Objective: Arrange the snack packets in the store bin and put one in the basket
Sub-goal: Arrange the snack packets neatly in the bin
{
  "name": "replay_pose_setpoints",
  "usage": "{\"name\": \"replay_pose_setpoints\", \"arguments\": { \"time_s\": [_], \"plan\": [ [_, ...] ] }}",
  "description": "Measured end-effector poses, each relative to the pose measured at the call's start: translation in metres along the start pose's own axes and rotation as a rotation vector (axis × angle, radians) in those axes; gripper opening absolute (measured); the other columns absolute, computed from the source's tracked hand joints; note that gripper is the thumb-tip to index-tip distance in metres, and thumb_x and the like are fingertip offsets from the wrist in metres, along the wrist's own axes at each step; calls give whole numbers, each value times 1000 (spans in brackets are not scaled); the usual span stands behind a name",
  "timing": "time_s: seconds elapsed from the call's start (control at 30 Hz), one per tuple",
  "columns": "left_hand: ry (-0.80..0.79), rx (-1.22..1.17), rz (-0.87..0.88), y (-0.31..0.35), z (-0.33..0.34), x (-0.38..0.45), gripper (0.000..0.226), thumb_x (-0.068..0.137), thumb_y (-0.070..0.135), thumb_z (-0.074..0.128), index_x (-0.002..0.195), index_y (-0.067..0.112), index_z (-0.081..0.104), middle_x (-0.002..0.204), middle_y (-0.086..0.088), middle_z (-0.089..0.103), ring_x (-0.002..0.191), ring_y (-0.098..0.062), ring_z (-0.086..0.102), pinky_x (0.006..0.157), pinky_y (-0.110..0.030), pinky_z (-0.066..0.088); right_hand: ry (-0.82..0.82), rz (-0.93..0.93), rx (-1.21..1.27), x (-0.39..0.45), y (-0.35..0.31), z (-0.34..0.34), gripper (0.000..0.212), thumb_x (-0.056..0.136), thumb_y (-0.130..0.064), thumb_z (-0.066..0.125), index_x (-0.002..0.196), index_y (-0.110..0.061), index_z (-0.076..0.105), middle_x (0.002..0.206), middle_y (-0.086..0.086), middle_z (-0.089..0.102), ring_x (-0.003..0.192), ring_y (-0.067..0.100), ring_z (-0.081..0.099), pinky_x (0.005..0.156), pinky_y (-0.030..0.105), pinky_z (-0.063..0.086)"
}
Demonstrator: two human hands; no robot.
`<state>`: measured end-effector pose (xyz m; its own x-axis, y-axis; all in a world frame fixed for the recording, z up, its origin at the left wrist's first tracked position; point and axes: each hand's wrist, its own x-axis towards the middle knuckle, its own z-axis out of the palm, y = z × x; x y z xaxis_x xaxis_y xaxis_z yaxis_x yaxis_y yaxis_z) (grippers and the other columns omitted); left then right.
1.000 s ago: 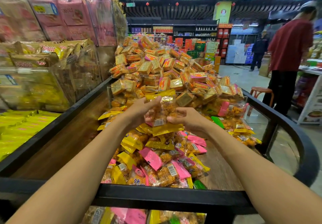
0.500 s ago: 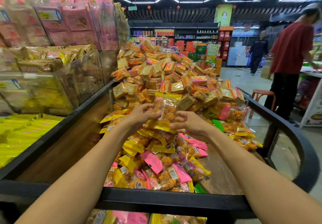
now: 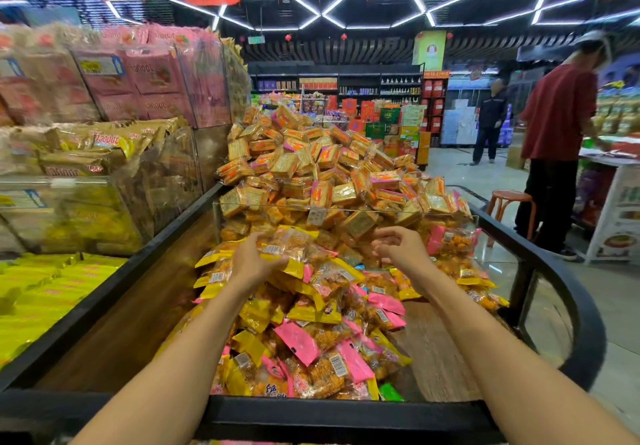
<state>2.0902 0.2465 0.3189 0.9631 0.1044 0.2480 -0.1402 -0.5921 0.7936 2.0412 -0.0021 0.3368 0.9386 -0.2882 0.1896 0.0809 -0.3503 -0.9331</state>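
Where both hands pinched one snack packet (image 3: 289,249) a moment ago, the left hand (image 3: 254,261) now grips it alone over the store bin (image 3: 114,333), the right hand (image 3: 401,247) released, fingers loosely curled, holding nothing

Wooden stool (image 3: 511,198) beside red-shirted person (image 3: 560,112)

Open top: bin (image 3: 346,413) unroofed; hands can drop straight in
Left floor: bare wood (image 3: 131,327) beside packets (image 3: 311,323)
Right floor: bare strip (image 3: 436,351) by glass wall (image 3: 547,313)
Far end: clear divider (image 3: 346,209); cracker heap (image 3: 322,167) rises behind it
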Motion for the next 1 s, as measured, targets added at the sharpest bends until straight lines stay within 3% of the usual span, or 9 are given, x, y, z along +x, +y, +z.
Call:
{"name": "replay_pose_setpoints", "arguments": {
  "time_s": [0.13,0.27,0.4,0.5,0.67,0.73,0.8,0.9,1.0],
  "plan": [
    [12,114,85,-5,4,-1,51,78,32,76,123,13,61,133,-9,57,125,-28,48,95,-39,41,-7,-6,-127,2,-2,-19,21,89,-5,62,108,-13,62,110,11,64,104,27,61,84,39,52],
    [54,200,26,-15,7,2,52,84,35,70,127,8,59,129,-11,59,123,-29,50,95,-40,42,-38,-89,-486,-6,2,-50,23,89,-7,62,112,-10,64,106,5,64,101,19,60,85,33,51],
    [58,308,1,-21,8,7,44,89,35,64,122,5,61,121,-13,63,115,-32,54,91,-40,45,-15,-79,-629,-15,14,-87,22,87,-4,63,107,-10,66,107,6,67,98,19,62,87,38,53],
    [64,346,-21,-22,8,9,53,89,37,64,133,9,53,131,-14,57,123,-32,48,97,-43,43,-10,-106,-685,-22,17,-113,19,88,-7,63,107,-12,66,105,3,65,92,14,58,73,24,47],
    [211,326,271,6,14,-5,38,93,28,58,123,5,58,123,-15,58,118,-31,50,96,-42,41,5,-146,-835,-35,24,-165,22,92,-13,60,113,-11,63,110,6,65,94,17,59,79,27,46],
    [92,335,425,33,31,-14,30,94,22,56,118,4,60,118,-15,60,113,-29,52,92,-38,40,-14,-144,-928,-42,30,-185,24,93,-15,58,115,-8,62,112,8,66,100,20,61,86,32,49],
    [-140,360,516,66,64,-22,27,94,23,56,112,3,62,112,-14,63,106,-28,56,85,-33,40,-53,-157,-976,-48,36,-200,27,94,-20,58,117,-8,62,111,7,66,99,18,62,84,25,49],
    [-523,386,514,118,132,-43,29,98,29,49,99,4,64,99,-16,65,100,-31,61,72,-30,39,-94,-173,-1012,-54,46,-213,28,94,-29,57,114,-10,64,105,4,66,91,13,59,71,10,40],
    [-813,412,413,146,204,-73,44,99,39,43,75,5,56,81,-18,57,83,-33,60,59,-28,32,-122,-181,-1041,-57,56,-218,27,95,-28,55,110,-9,66,106,5,66,96,15,59,73,12,32]
  ]
}}
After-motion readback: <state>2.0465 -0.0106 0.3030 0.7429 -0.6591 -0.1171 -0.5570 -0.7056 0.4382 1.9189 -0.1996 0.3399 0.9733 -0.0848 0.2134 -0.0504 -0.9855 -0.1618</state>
